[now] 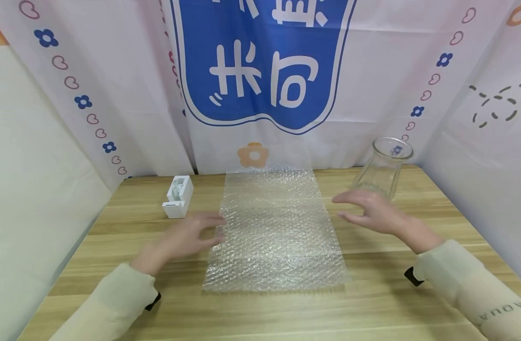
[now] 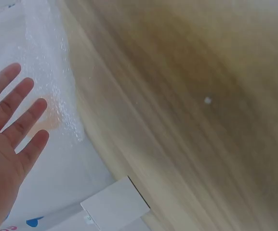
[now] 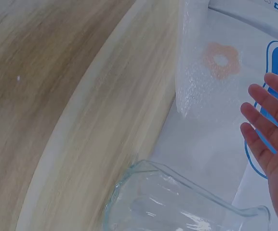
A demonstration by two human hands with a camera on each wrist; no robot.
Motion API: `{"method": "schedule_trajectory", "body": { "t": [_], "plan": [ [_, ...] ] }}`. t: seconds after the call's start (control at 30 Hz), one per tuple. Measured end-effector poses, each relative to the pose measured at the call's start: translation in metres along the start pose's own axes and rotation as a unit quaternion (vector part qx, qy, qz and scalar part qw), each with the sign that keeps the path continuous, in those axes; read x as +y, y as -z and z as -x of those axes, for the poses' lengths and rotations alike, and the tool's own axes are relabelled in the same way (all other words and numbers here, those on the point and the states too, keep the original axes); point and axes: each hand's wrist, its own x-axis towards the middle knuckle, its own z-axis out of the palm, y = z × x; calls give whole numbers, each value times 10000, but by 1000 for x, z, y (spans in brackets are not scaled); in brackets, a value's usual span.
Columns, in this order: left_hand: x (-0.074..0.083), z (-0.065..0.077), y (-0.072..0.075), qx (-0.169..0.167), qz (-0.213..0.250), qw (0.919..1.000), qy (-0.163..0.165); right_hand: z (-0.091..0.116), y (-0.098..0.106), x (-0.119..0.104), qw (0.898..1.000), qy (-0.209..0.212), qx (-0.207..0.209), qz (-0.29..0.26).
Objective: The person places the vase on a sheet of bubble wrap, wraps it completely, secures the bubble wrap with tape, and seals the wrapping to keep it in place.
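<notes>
A sheet of bubble wrap [image 1: 277, 232] lies flat on the wooden table, its far end rising against the back curtain. My left hand [image 1: 188, 237] hovers by its left edge, fingers extended and blurred; in the left wrist view that hand [image 2: 8, 130] shows spread fingers and a bare palm. On the other side, my right hand [image 1: 371, 210] is held apart from the sheet's right edge, fingers fairly straight, holding nothing. Just behind it stands a clear glass vase [image 1: 381, 166], partly covered by the hand. The right wrist view shows the vase [image 3: 172, 202] below the open hand [image 3: 273, 130].
A white tape dispenser [image 1: 178, 196] stands at the back left of the table [image 1: 286, 317]. A printed curtain [image 1: 149, 94] hangs along the table's back edge, with pale walls of cloth at both sides.
</notes>
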Motion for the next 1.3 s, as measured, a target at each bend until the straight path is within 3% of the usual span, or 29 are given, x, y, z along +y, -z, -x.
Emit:
{"method": "schedule_trajectory", "body": {
  "t": [0.5,0.73,0.9,1.17,1.3],
  "plan": [
    [7,17,-12,-527,140,9983,192,18,17,12,9962,-833,259,1],
    [6,21,-19,-672,148,9976,-5,30,30,22,9892,-1287,670,179],
    [7,21,-20,-777,53,9968,-169,39,40,29,9798,-1640,1113,259],
    [10,22,-19,-865,6,9961,-189,48,50,42,9561,-2250,1824,458],
    [10,22,-20,-890,-38,9959,-180,52,56,46,9427,-2708,1923,321]
  ]
}}
